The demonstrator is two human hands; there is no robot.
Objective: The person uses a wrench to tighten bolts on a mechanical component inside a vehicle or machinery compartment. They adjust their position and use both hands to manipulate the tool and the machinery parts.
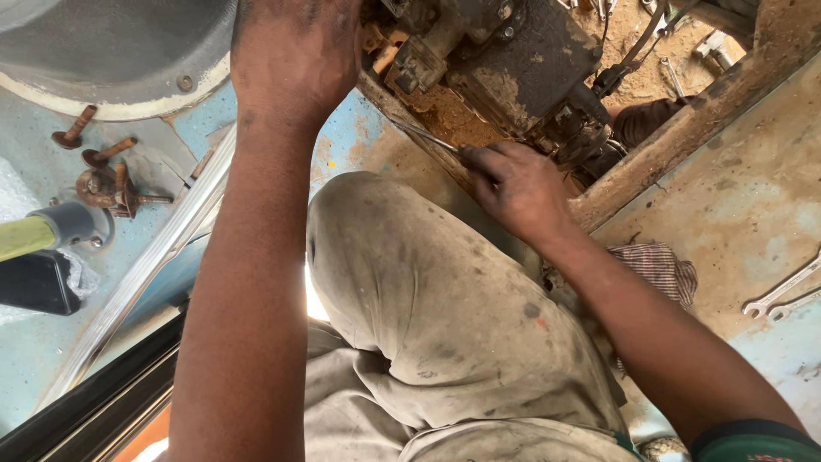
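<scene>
Far left of the left hand's fingers, rusty brown bolts and a corroded round fitting (107, 184) lie loose on the worn blue metal floor (51, 359). The left hand (295, 56) presses on the greasy dark engine block (513, 64); its fingers are out of view, so I cannot tell their state. The right hand (517, 188) has its fingers curled tight around a thin grey steel tool (423, 135), whose tip reaches left beneath the block. Well right of those fingers, two silver open-ended spanners (782, 295) lie unused. The block looks still mounted, so the work seems midway.

Wrenches (782, 295), checked rag (658, 265), rusty bolts (107, 175)
</scene>
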